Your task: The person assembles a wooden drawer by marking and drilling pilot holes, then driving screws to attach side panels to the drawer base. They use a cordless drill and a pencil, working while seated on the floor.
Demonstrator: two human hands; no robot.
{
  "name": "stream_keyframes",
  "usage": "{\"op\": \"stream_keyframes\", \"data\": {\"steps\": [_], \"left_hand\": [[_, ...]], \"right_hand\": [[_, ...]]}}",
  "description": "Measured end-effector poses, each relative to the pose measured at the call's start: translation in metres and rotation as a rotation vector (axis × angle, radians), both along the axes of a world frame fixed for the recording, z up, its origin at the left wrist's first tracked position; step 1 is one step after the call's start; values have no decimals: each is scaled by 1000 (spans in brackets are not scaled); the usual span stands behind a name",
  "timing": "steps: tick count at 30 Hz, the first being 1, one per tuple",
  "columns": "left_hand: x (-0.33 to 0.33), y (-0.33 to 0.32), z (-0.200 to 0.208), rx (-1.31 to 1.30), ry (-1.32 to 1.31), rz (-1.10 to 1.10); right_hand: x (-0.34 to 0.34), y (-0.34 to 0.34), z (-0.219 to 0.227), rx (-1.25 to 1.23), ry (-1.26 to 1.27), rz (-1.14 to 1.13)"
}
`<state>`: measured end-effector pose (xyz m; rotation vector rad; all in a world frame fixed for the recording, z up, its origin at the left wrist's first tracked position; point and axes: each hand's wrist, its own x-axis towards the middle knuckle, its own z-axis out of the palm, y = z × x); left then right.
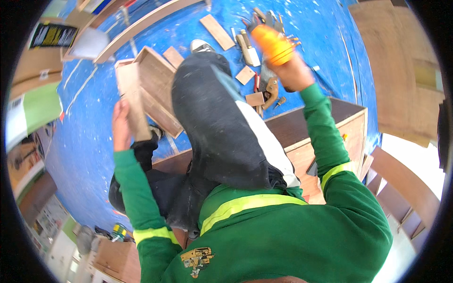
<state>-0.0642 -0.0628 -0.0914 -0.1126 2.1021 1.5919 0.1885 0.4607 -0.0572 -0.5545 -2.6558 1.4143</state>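
Gripping a wood strip (133,101) in left hand (121,126), right hand (293,73) closed around an orange tool (273,45); next probably needs bringing them together.

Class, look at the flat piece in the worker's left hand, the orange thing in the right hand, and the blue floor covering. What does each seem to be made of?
Flat piece: probably wood board or laminate, pale tan, matt, faint grain.
Orange thing: blurred; perhaps plastic, bright and smooth, with ribbed bands.
Blue floor covering: likely plastic sheeting, scuffed, with pale marks and creases.
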Motion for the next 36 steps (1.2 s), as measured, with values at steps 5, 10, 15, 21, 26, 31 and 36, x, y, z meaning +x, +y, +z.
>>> {"op": "stream_keyframes", "data": {"steps": [5,10,15,21,26,31,36], "left_hand": [[-5,-30,66,79,-7,78],[3,-33,89,134,-88,80],[3,3,70,239,-190,109],[-14,52,75,200,-136,66],[-18,53,82,219,-145,56],[-14,56,93,253,-134,57],[-6,64,98,235,-122,101]], "right_hand": [[62,-56,-143,303,-339,138],[79,-105,-230,525,-476,271],[77,-147,-279,430,-632,251],[82,-183,-304,337,-620,202],[81,-165,-273,157,-613,288],[87,-91,-305,317,-554,-25],[67,-44,-288,151,-617,-297]]}}
